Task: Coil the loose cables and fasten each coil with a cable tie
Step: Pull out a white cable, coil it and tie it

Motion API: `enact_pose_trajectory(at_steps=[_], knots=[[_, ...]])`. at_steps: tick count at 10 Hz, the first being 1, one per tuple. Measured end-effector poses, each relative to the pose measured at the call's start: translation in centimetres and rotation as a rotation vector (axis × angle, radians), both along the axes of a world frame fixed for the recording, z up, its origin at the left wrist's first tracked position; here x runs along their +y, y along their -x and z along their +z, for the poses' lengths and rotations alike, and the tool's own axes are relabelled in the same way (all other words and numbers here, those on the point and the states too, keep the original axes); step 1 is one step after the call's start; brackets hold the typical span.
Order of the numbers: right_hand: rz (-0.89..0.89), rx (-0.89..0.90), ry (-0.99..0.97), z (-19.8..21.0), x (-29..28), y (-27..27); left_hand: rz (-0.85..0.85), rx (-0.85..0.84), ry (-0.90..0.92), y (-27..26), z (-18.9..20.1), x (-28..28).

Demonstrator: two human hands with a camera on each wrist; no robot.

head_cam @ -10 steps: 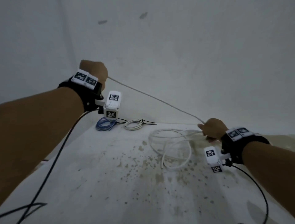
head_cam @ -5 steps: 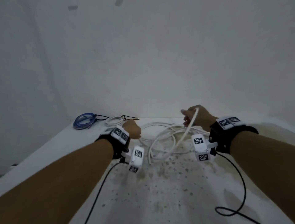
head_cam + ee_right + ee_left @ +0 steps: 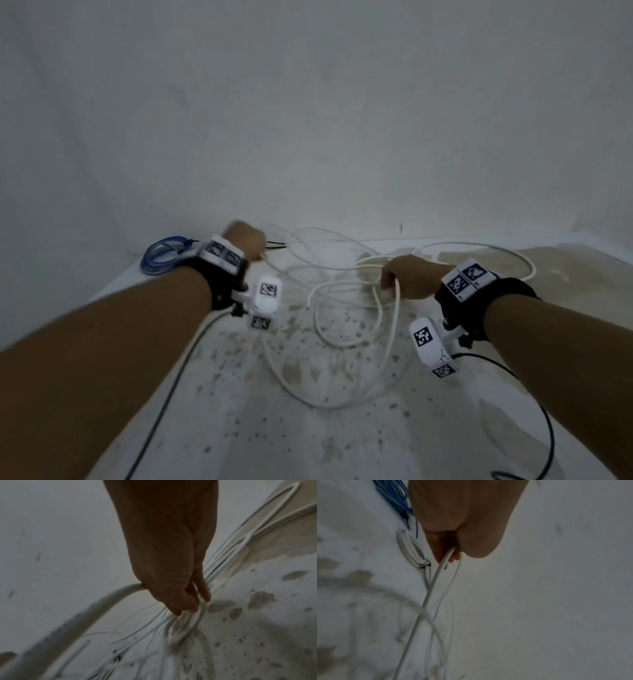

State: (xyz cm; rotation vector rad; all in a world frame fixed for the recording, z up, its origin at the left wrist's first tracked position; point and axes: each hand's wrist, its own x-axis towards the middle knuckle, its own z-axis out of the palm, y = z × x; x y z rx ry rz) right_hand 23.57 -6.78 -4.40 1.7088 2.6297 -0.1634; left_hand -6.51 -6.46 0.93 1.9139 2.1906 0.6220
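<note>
A long loose white cable (image 3: 394,325) sprawls in slack loops over the stained white table (image 3: 342,445). My left hand (image 3: 255,251) is at the back left with its fingers curled round one stretch of the cable (image 3: 435,577), as the left wrist view (image 3: 452,557) shows. My right hand (image 3: 390,284) is fisted on another stretch, which hangs down from it in a wide loop. In the right wrist view the cable (image 3: 109,599) comes out of the right hand (image 3: 185,607), above more loops.
A blue coil (image 3: 164,253) lies at the back left corner. Beside it lies a white coil (image 3: 410,550) bound with a black tie, whose tail (image 3: 274,244) shows past my left hand. Black wrist-camera cords (image 3: 164,394) trail over the near table. A bare wall stands behind.
My left hand has dropped from high on the left to the table's back left. The taut stretch between my hands has fallen slack into loops. My right hand has shifted slightly, still holding the cable.
</note>
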Motion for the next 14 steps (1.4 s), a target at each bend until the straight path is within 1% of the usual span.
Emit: enact_pose_trajectory(at_steps=[1,2,3,4,5,6,7,8,9,10,11,12,13,14], knots=[[0.044,-0.012,0.002,-0.5,0.0,0.4,0.059,-0.499,-0.318,3.6,6.4,-0.5],[0.126,0.040,0.001,1.0,-0.4,1.7,0.133,-0.749,-0.545,5.5,11.6,-1.1],[0.149,0.131,0.004,2.3,-0.3,2.3,0.202,-0.648,-0.732,6.1,14.1,-2.3],[0.103,0.206,0.013,2.9,-0.3,2.1,0.281,-0.636,-0.785,7.6,15.1,-3.4],[-0.001,0.431,0.017,2.7,-0.7,1.2,0.318,-0.627,-0.720,9.5,15.2,-4.6],[-0.185,0.529,0.182,1.9,-1.1,-0.1,0.369,-0.648,-0.689,10.3,15.1,-6.6],[-0.330,0.327,0.288,0.7,-1.7,-1.7,-0.025,-0.416,-0.787,12.5,14.0,-6.8],[-0.367,0.218,0.251,0.5,-2.7,-2.3,0.069,-0.598,-0.722,13.6,15.0,-6.0],[-0.461,0.202,0.179,1.1,-2.8,-2.2,0.105,-0.534,-0.481,12.2,15.1,-5.9],[-0.454,0.254,0.214,2.1,-2.3,-1.6,0.155,-0.586,-0.292,10.6,13.1,-4.8],[-0.401,0.245,0.272,2.6,-2.2,-0.4,0.131,-0.522,-0.095,6.9,10.0,-5.1],[-0.308,0.212,0.312,2.5,-1.7,0.5,0.015,-0.389,0.015,4.7,6.5,-4.3],[-0.293,0.260,0.337,2.6,-1.3,0.1,-0.082,-0.274,0.063,2.7,4.0,-3.2],[-0.271,0.291,0.345,3.6,-1.5,-0.9,-0.124,-0.242,0.002,1.2,3.2,-2.2]])
